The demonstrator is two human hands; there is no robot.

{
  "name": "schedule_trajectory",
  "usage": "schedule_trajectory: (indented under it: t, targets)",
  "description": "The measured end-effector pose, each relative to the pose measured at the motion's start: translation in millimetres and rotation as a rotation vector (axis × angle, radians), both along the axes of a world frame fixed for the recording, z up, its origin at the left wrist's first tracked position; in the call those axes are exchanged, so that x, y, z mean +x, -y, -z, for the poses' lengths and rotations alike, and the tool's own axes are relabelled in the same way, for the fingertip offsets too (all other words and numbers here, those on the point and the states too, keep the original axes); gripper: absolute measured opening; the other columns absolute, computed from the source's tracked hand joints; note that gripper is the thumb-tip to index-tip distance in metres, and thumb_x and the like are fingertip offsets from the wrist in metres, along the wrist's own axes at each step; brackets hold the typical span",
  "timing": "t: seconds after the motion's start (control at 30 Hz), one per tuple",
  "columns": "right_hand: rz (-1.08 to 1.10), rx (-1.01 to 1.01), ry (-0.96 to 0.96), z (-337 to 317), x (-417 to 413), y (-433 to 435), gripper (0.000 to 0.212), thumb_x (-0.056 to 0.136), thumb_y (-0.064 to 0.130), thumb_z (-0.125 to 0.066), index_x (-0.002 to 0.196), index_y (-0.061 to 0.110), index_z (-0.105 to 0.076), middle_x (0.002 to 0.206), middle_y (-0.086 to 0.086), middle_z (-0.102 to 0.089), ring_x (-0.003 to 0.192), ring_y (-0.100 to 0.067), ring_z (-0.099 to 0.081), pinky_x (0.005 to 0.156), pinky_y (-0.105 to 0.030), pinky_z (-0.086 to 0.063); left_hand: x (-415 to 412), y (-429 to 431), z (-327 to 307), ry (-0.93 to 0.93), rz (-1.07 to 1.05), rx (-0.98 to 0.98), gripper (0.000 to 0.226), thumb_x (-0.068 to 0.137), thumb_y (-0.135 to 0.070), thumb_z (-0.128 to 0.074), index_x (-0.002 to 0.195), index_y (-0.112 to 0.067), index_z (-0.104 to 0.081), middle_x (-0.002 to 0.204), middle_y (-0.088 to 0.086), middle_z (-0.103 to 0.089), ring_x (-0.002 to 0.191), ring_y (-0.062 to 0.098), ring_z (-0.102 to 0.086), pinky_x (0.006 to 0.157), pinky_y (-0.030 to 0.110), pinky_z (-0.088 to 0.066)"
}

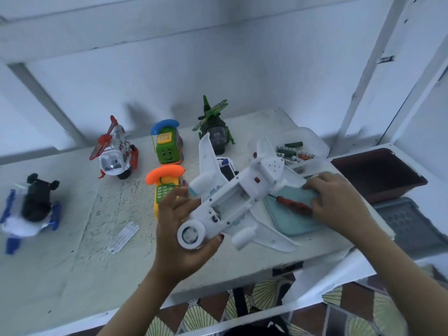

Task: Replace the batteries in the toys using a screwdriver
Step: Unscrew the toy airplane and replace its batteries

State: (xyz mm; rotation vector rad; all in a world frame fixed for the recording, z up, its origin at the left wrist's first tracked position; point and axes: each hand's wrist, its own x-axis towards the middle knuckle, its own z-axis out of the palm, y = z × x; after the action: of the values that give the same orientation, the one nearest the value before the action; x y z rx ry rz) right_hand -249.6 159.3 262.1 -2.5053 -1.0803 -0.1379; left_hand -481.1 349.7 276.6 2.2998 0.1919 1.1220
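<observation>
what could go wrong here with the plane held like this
The left hand grips the white plane only at its nose, so it may tip or slip onto the yellow phone below. The red screwdriver lies on the teal tray by the right hand; a nudge could roll it off.

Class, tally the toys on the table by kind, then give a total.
Toy helicopters: 2
Toy phones: 2
Toy plane: 1
Overturned blue toy, kind unclear: 1
Total: 6, leaving out a mostly hidden white item behind the plane.

White plane (pixel 232 197); red screwdriver (pixel 294 204) (black tip); teal tray (pixel 291 221).
</observation>
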Motion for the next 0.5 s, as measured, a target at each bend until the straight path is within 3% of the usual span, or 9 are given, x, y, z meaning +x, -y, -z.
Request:
schedule_trajectory:
  t: [0.13, 0.2, 0.4, 0.5]
  targets:
    - [0.098, -0.007, 0.089, -5.5, 7.4, 10.8, 0.034, 0.066, -0.006, -0.062, 0.097, 0.003, -0.071, 0.093, -0.021, -0.063, 0.085, -0.039, -0.053, 0.078, -0.041, -0.046, -29.7, -6.7, 24.1, -0.018, 0.048, 0.001, 0.057, 0.08, -0.055, -0.067, 0.111, -0.007, -0.056, 0.118, -0.004, -0.041, 0.129, -0.007, -0.035, 0.101, 0.01, -0.031]
    - [0.138, -0.026, 0.135, -6.4, 11.5, 13.0, 0.036, 0.066, -0.005, -0.064, 0.101, 0.003, -0.07, 0.093, -0.023, -0.064, 0.085, -0.041, -0.055, 0.076, -0.042, -0.046, -40.2, -10.4, 36.1, -0.046, 0.057, -0.013, 0.057, 0.08, -0.057, -0.066, 0.11, -0.008, -0.058, 0.117, -0.003, -0.041, 0.129, -0.002, -0.037, 0.101, 0.013, -0.032]
    - [0.124, 0.001, 0.252, 0.6, 18.5, 13.1, 0.023, 0.063, -0.004, -0.077, 0.086, 0.002, -0.072, 0.072, -0.021, -0.066, 0.067, -0.041, -0.061, 0.063, -0.042, -0.049, -52.4, -13.8, 53.6, -0.172, 0.099, -0.075, 0.057, 0.064, -0.042, -0.075, 0.113, -0.021, -0.053, 0.122, -0.028, -0.039, 0.1, 0.024, -0.053, 0.078, 0.037, -0.045]
    - [0.097, -0.032, 0.3, -0.6, 21.5, 9.1, 0.009, 0.071, 0.002, -0.078, 0.077, 0.001, -0.072, 0.067, -0.02, -0.064, 0.066, -0.039, -0.061, 0.063, -0.041, -0.047, -53.4, -15.1, 55.6, -0.217, 0.1, -0.095, 0.058, 0.065, -0.044, -0.074, 0.109, -0.013, -0.054, 0.117, -0.031, -0.042, 0.096, 0.02, -0.051, 0.076, 0.031, -0.042]
